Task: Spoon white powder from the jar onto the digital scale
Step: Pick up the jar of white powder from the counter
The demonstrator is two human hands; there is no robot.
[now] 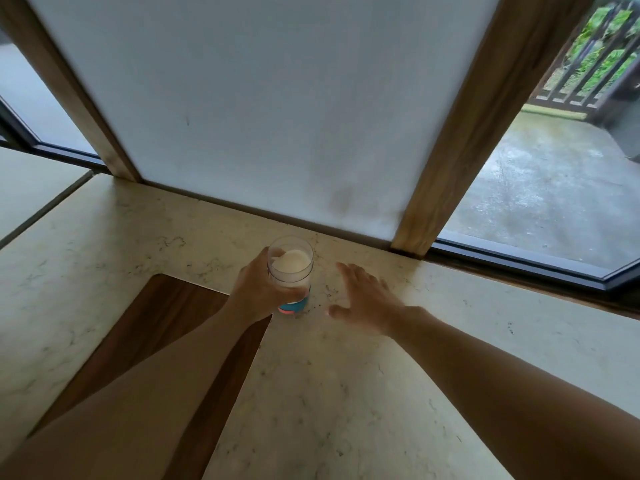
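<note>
A clear jar (pixel 290 268) with white powder inside and a blue and pink label near its base stands upright on the pale marble counter (pixel 346 393), close to the back wall. My left hand (pixel 259 289) is wrapped around the jar's left side. My right hand (pixel 367 299) hovers just right of the jar with its fingers spread, holding nothing and not touching the jar. No lid is on the jar. No spoon or scale is in view.
A dark wooden inset (pixel 152 334) lies in the counter at the left, under my left forearm. A white wall panel (pixel 263 109) framed by wooden posts rises behind the jar. A window (pixel 540 188) at the right looks onto a wet patio.
</note>
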